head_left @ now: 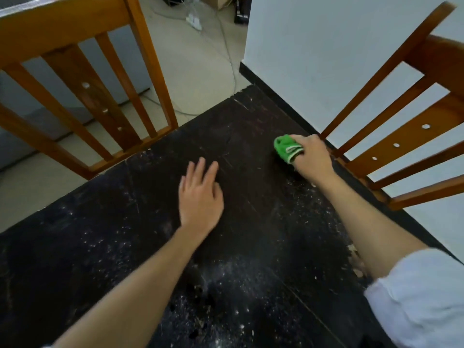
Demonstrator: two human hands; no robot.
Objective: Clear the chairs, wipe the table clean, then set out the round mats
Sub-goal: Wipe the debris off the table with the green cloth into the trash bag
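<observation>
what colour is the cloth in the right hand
The cloth gripped by the right hand is bright green with a white edge, shown in the head view.

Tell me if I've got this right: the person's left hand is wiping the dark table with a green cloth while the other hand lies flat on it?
Not quite. The head view shows the right hand gripping the green cloth on the dark table, near the far right edge. The left hand is the one lying flat with fingers straight. The rest is correct.

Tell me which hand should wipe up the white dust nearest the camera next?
Right, probably. The right hand already grips the green cloth on the table; the left hand lies flat, holding nothing. The white dust lies between both forearms.
</observation>
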